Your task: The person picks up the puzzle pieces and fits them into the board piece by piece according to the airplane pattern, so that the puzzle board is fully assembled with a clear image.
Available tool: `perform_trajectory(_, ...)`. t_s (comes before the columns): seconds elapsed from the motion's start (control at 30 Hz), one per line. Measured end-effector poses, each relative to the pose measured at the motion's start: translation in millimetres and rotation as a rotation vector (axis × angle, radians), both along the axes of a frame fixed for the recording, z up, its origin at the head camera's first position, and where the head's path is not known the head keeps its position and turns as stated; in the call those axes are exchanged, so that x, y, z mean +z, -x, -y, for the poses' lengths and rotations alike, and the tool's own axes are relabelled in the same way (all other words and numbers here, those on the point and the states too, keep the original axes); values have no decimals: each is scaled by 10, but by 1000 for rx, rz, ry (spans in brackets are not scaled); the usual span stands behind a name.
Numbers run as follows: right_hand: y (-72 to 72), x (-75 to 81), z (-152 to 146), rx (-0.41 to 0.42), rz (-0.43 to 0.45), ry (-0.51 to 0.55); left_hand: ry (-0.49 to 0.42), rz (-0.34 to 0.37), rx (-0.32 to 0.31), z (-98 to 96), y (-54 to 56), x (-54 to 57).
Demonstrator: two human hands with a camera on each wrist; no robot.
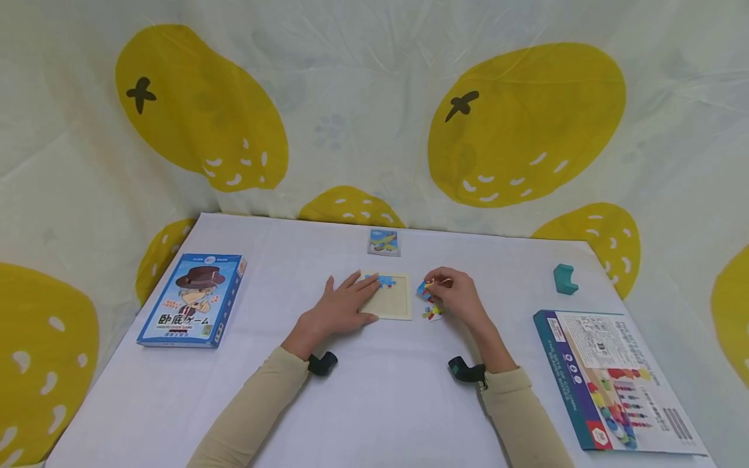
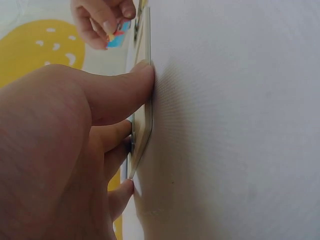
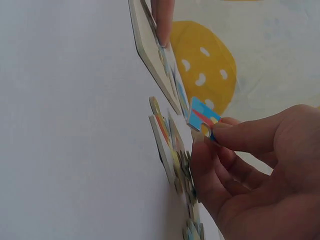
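A shallow wooden puzzle tray (image 1: 393,307) lies flat on the white table, with blue jigsaw pieces (image 1: 387,281) fitted along its far side. My left hand (image 1: 338,307) rests over the tray's left part, its fingers extended across the frame and onto the pieces; the thumb lies by the near edge. Just right of the tray, my right hand (image 1: 461,296) pinches a blue, red and yellow jigsaw piece (image 3: 201,113) between thumb and fingertips, above the table. Loose jigsaw pieces (image 1: 433,313) lie beneath that hand, partly hidden by it in the head view.
A small picture tile (image 1: 383,242) with a yellow airplane lies behind the tray. To the left is a blue game box (image 1: 190,302). On the right are a teal notched block (image 1: 564,279) and a larger game box (image 1: 623,380). A patterned cloth hangs behind the table.
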State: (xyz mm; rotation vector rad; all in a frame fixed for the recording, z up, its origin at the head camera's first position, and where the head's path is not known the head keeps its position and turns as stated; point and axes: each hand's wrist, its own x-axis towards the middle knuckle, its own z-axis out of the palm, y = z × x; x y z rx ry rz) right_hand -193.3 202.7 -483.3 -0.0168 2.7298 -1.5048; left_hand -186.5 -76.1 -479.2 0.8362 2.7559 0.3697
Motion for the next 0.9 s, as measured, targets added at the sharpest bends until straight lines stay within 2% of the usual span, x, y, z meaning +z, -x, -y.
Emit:
perform_trajectory(0.07, -1, 1, 41, -5, 24, 44, 1, 2, 0, 3, 0, 0)
perform_trajectory(0.17, 9, 4, 110, -27, 44, 55, 1, 6, 0, 4, 3, 4)
perform_trajectory(0.33, 30, -15, 191, -48, 9, 18, 8, 5, 3, -2, 12, -3)
perform_trajectory(0.5, 46, -31, 258, -20, -37, 46, 23, 8, 10, -8, 23, -16)
perform_trajectory(0.6, 60, -32, 310, -15, -30, 62, 33, 9, 15, -10, 29, -19)
perform_trajectory(0.73, 71, -20, 390, -50, 10, 49, 36, 6, 16, -7, 26, -26)
perform_trajectory(0.9, 89, -3, 473, -114, 8, -22, 27, 6, 14, -4, 24, -16)
